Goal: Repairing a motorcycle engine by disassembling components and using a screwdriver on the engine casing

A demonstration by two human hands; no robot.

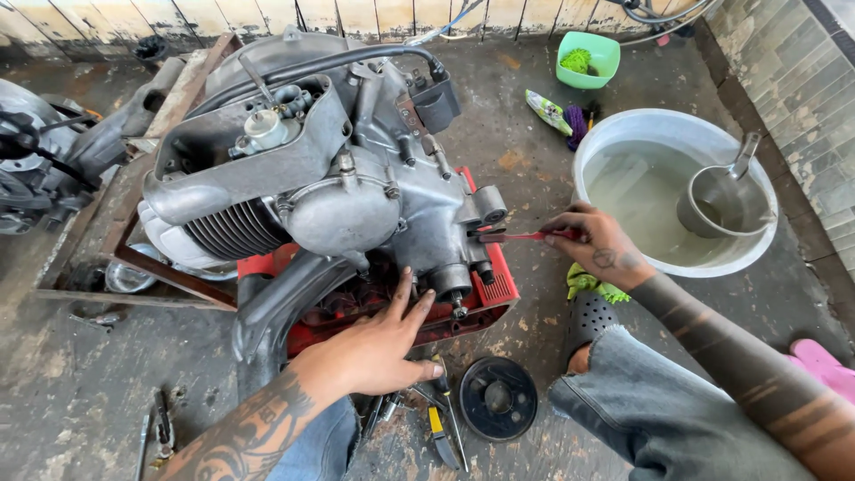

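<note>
Frame centre is filled by a grey engine [329, 178], propped on a red crate [485, 298] on the concrete floor [62, 392]. At right, a big white basin [766, 240] of water is seen, a ladle [721, 200] sat inside. The left hand [374, 347] is laid flat, fingers spread, against the engine's lower edge. A red toothbrush [521, 237] is pinched in the right hand [601, 249] grip, bristles touching the casing.

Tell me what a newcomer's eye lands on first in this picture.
First, the big grey engine filling the middle, resting on a red crate on the stained concrete floor. Next, the right hand pressing a red-handled tool to its side while the left hand rests flat against its lower part. At right stands a white basin of cloudy water with a grey scoop.
</note>
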